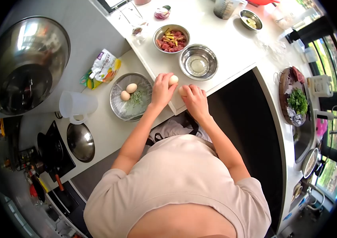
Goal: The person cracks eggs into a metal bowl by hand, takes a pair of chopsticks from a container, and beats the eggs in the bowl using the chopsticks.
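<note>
Beige shirt (180,170); left fingers (164,77) round one egg (173,80), right fingers (193,90) round second egg (182,91), both seemingly uncracked; two further eggs (131,87) untouched.

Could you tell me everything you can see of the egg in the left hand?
The egg is pale cream, rounded and smooth-looking; no crack can be made out. The fingers of the left hand hold it and hide part of it. It sits near the white counter's edge, apart from the shiny metal bowl.
</note>
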{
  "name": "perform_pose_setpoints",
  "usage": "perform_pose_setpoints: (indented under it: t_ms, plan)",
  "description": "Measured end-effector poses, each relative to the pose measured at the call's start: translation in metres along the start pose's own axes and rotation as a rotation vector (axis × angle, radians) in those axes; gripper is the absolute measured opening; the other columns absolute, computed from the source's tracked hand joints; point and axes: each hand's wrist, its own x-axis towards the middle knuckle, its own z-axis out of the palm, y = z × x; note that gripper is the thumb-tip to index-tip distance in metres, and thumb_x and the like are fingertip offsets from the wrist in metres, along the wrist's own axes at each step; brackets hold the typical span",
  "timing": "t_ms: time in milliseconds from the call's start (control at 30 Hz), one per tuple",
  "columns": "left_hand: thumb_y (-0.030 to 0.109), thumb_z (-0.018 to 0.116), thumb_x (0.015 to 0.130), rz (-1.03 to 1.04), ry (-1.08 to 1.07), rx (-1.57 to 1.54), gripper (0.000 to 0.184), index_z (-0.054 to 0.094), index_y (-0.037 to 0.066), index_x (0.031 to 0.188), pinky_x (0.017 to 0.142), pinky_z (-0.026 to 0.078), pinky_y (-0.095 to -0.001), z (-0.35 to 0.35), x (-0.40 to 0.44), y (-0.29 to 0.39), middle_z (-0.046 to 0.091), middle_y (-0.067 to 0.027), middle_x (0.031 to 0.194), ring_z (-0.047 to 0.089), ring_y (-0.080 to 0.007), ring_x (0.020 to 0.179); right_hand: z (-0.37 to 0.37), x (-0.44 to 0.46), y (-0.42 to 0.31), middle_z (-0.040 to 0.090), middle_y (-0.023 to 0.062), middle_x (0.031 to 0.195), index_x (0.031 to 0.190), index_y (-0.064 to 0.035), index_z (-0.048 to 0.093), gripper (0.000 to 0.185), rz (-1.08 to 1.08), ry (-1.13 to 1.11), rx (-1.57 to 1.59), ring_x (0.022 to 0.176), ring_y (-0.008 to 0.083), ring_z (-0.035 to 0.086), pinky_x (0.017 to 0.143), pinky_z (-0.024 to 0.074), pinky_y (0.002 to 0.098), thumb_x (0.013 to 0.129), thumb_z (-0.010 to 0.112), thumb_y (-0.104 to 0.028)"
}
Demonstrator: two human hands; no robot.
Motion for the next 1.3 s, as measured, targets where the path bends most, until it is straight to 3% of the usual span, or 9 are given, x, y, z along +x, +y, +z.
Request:
perform_pose_setpoints:
  t_ms: [133,333,500,567,700,867,967,1067,1300]
  plan:
    - [0.01,0.073,0.075,0.101,0.112,0.005,0.045,0.057,0.006,0.116,0.085,0.046,-0.0409,-0.008,0.003,0.011,0.055,-0.0157,0.106,0.054,-0.0345,0.1,-0.011,0.003,-0.003,0.057,0.0068,0.106,0.112,-0.0121,0.053,0.046,-0.002,0.111,0.039,0.095,0.0247,0.058,0.08,0.0433,0.0386,0.071,0.074,-0.014]
    - [0.009,0.072,0.078,0.044,-0.013,-0.007,0.039,0.058,0.003,0.115,0.083,0.05,-0.0376,-0.003,0.005,0.0,0.058,-0.0138,0.106,0.06,-0.0283,0.095,-0.006,0.005,0.003,0.058,0.0068,0.104,0.114,-0.0125,0.054,0.046,-0.007,0.054,0.049,0.094,0.0231,0.059,0.079,0.0438,0.0377,0.072,0.074,-0.014]
    - [0.016,0.056,0.09,-0.455,-0.168,-0.956,0.03,0.055,-0.001,0.114,0.085,0.051,-0.0325,-0.022,0.027,0.018,0.063,-0.0105,0.101,0.063,-0.0204,0.093,-0.048,0.035,-0.009,0.064,0.0102,0.097,0.115,-0.0061,0.058,0.04,0.231,0.115,0.558,0.09,0.0235,0.062,0.076,0.0473,0.0351,0.08,0.072,-0.017]
    - [0.02,0.05,0.092,-0.557,-0.362,-1.315,0.031,0.054,-0.001,0.115,0.086,0.051,-0.0315,-0.037,0.044,0.025,0.062,-0.0112,0.101,0.063,-0.0223,0.092,-0.05,0.057,0.012,0.067,0.0072,0.088,0.115,-0.0025,0.058,0.037,0.494,-0.009,0.989,0.079,0.0151,0.064,0.072,0.0458,0.0262,0.086,0.068,-0.023]
    - [0.03,0.049,0.092,-0.636,-0.581,-1.453,0.036,0.054,0.0,0.112,0.077,0.054,-0.0313,-0.042,0.081,0.036,0.062,-0.011,0.096,0.065,-0.0232,0.087,-0.071,0.089,0.041,0.065,0.0051,0.093,0.114,-0.0057,0.058,0.034,0.779,-0.206,1.43,0.076,0.0116,0.062,0.063,0.0409,0.0203,0.089,0.062,-0.029]
    - [0.028,0.068,0.085,-0.341,-0.516,-0.785,0.034,0.061,0.003,0.107,0.063,0.048,-0.0222,-0.031,0.098,0.067,0.056,0.0003,0.086,0.054,-0.0061,0.069,-0.084,0.097,0.057,0.06,0.0017,0.079,0.106,-0.0014,0.061,0.031,0.837,-0.249,1.384,0.065,0.008,0.055,0.059,0.0433,0.0195,0.092,0.059,-0.029]
    - [0.027,0.069,0.083,-0.172,-0.626,-0.639,0.037,0.06,0.003,0.11,0.061,0.047,-0.0216,-0.026,0.104,0.072,0.058,0.0,0.087,0.055,-0.0059,0.07,-0.079,0.096,0.068,0.06,0.0012,0.08,0.105,-0.0008,0.062,0.031,0.791,-0.286,1.318,0.067,0.0069,0.056,0.06,0.0436,0.019,0.092,0.06,-0.029]
    - [0.026,0.071,0.08,-0.09,-0.521,-0.449,0.038,0.061,0.003,0.108,0.059,0.047,-0.0226,-0.01,0.11,0.062,0.061,-0.0014,0.086,0.056,-0.0063,0.072,-0.077,0.092,0.068,0.062,0.0018,0.084,0.107,-0.0002,0.063,0.032,0.649,-0.23,1.166,0.066,0.0064,0.055,0.06,0.0444,0.0192,0.09,0.062,-0.027]
    - [0.038,0.075,0.068,-0.142,-0.439,-0.272,0.045,0.064,0.003,0.093,0.076,0.05,-0.033,-0.002,0.116,0.062,0.068,-0.0148,0.09,0.066,-0.0224,0.084,-0.075,0.098,0.074,0.069,0.0136,0.087,0.109,0.0045,0.064,0.041,0.362,-0.161,0.671,0.077,0.0182,0.066,0.071,0.0517,0.0305,0.081,0.067,-0.025]
